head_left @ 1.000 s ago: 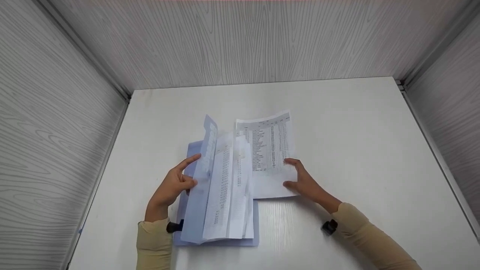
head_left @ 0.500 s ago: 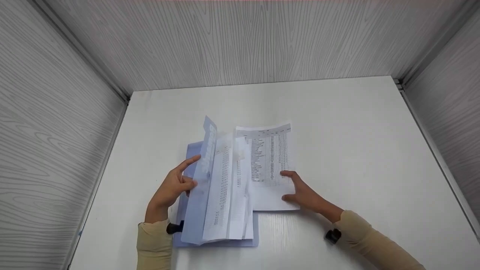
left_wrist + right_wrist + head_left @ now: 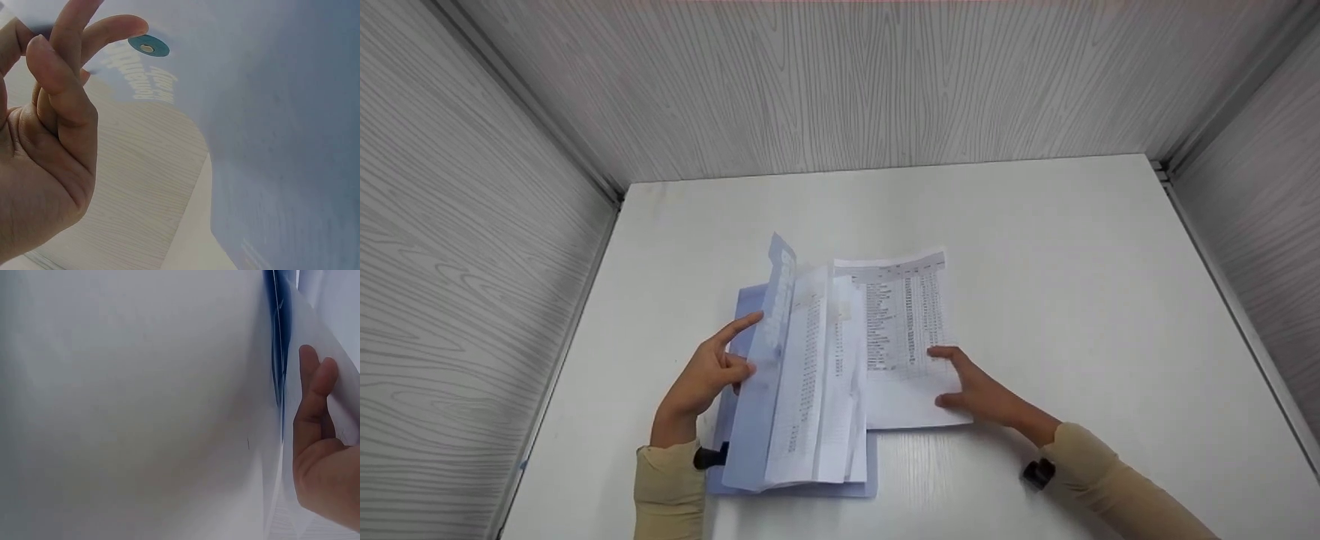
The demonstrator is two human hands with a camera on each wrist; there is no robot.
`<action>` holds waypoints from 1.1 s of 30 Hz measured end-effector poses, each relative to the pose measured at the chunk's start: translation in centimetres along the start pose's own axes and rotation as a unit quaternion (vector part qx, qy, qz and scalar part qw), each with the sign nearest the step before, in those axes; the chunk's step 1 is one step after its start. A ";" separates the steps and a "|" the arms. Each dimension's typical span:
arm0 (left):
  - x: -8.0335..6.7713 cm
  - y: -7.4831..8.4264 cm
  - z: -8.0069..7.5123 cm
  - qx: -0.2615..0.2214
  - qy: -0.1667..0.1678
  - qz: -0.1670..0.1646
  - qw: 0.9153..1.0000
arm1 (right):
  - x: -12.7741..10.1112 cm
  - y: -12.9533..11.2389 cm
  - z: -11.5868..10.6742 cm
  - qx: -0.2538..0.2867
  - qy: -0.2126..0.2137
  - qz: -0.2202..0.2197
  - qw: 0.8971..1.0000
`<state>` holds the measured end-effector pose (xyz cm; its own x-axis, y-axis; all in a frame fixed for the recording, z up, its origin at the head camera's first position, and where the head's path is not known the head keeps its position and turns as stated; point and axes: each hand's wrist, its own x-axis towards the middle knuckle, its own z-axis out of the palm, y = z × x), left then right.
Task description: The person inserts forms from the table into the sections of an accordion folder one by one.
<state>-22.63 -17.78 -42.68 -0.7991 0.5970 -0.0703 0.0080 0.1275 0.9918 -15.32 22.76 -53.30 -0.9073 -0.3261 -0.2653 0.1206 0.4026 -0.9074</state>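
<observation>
Near the middle of the white tabletop [image 3: 1072,285], toward its front edge, lies a pale blue folder [image 3: 750,420] with its cover lifted. The left hand [image 3: 705,375] props that cover up, fingers fairly straight against it and thumb pressed to its edge. Loose printed pages [image 3: 817,382] stand fanned inside the folder. Just to their right a printed sheet [image 3: 904,330] lies flat, the right hand [image 3: 979,390] resting on its lower right part with fingers spread.

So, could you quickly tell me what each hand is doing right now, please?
Left hand: open, straight fingers propping up the blue folder flap.
Right hand: open, fingers resting flat on the printed sheet.
</observation>
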 end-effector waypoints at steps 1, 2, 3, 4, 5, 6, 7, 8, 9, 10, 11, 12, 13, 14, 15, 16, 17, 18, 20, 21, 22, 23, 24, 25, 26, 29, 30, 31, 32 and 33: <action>0.0 0.1 0.0 0.001 0.000 -0.001 1.000 | 0.0 0.0 -0.2 0.001 -0.008 -0.004 1.000; 0.1 0.1 0.0 0.000 0.000 -0.002 1.000 | 0.0 0.0 -0.3 0.003 -0.016 -0.007 1.000; 0.1 0.2 0.0 -0.001 0.000 -0.003 1.000 | 0.0 0.0 -0.5 0.005 -0.025 -0.011 1.000; 0.1 0.2 0.0 -0.001 0.000 -0.003 1.000 | 0.1 0.1 -0.7 0.007 -0.035 -0.018 0.999; 0.1 0.2 0.0 0.000 0.001 -0.003 1.000 | 0.2 0.2 -0.8 0.009 -0.044 -0.023 0.999; 0.1 0.1 0.0 -0.001 0.000 -0.003 1.000 | 0.3 0.4 -1.0 0.012 -0.051 -0.026 0.998; 0.1 0.1 0.0 -0.002 0.000 -0.002 1.000 | 0.4 0.5 -1.2 0.015 -0.057 -0.027 0.998; 0.0 0.1 0.0 -0.003 -0.001 -0.002 1.000 | 0.5 0.6 -1.4 0.017 -0.062 -0.025 0.998; 0.0 0.1 0.0 -0.004 -0.001 -0.003 1.000 | 0.6 0.6 -1.6 0.019 -0.067 -0.020 0.997; 0.0 0.1 -0.1 -0.006 -0.002 -0.004 1.000 | 0.7 0.6 -1.9 0.023 -0.071 -0.011 0.997; 0.0 0.1 -0.1 -0.008 -0.003 -0.004 1.000 | 0.8 0.6 -2.2 0.024 -0.074 -0.001 0.997; 0.0 0.2 -0.1 -0.009 -0.003 -0.005 1.000 | 1.0 0.7 -2.6 0.027 -0.076 0.009 0.997; 0.1 0.2 -0.1 -0.010 -0.003 -0.005 1.000 | 1.1 0.8 -2.9 0.029 -0.078 0.017 0.996; 0.1 0.2 -0.1 -0.010 -0.003 -0.007 1.000 | 1.3 0.8 -3.3 0.031 -0.079 0.025 0.996; 0.1 0.2 -0.1 -0.008 -0.004 -0.007 1.000 | 1.5 0.9 -3.7 0.035 -0.079 0.030 0.996; 0.1 0.2 -0.1 -0.006 -0.003 -0.007 1.000 | 1.8 1.0 -4.1 0.038 -0.077 0.034 0.996; 0.1 0.2 -0.2 -0.004 -0.002 -0.007 1.000 | 2.1 1.1 -4.5 0.040 -0.072 0.036 0.996; 0.1 0.1 -0.2 -0.002 -0.002 -0.007 1.000 | 2.4 1.3 -4.8 0.041 -0.065 0.036 0.996; 0.2 0.2 -0.2 0.001 -0.001 -0.008 1.000 | 2.9 1.4 -5.5 0.039 -0.052 0.038 0.997; 0.2 0.2 -0.1 0.002 0.000 -0.009 1.000 | 3.2 1.5 -5.7 0.038 -0.045 0.039 0.998; 0.2 0.2 -0.1 0.002 0.000 -0.009 1.000 | 3.5 1.6 -5.9 0.036 -0.036 0.044 0.998; 0.2 0.3 -0.1 0.001 0.000 -0.009 1.000 | 3.8 1.6 -6.1 0.035 -0.030 0.047 0.998; 0.2 0.3 -0.1 0.001 -0.001 -0.008 1.000 | 4.1 1.6 -6.2 0.036 -0.025 0.050 0.998; 0.2 0.3 -0.1 0.000 -0.001 -0.009 1.000 | 4.4 1.6 -6.2 0.037 -0.021 0.052 0.998; 0.2 0.3 -0.1 0.000 -0.002 -0.008 1.000 | 4.6 1.6 -6.2 0.042 -0.016 0.053 0.998; 0.2 0.3 -0.2 0.000 -0.003 -0.011 1.000 | 5.4 1.4 -6.0 0.073 -0.007 0.050 0.996; 0.2 0.3 -0.2 0.000 -0.002 -0.012 1.000 | 5.6 1.3 -5.9 0.087 -0.003 0.048 0.995; 0.1 0.3 -0.1 0.000 -0.001 -0.015 1.000 | 5.8 1.3 -5.7 0.101 -0.001 0.047 0.994; 0.1 0.4 -0.1 -0.001 0.000 -0.015 1.000 | 6.1 1.2 -5.5 0.112 0.002 0.042 0.993; 0.1 0.4 -0.1 -0.002 0.000 -0.015 1.000 | 6.3 1.2 -5.4 0.120 0.004 0.041 0.992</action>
<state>-22.79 -17.76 -42.30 -0.7995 0.5921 -0.1007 -0.0185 0.1433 0.9895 -23.02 25.78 -54.28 -0.8936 -0.2941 -0.3390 0.2848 0.2123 -0.9348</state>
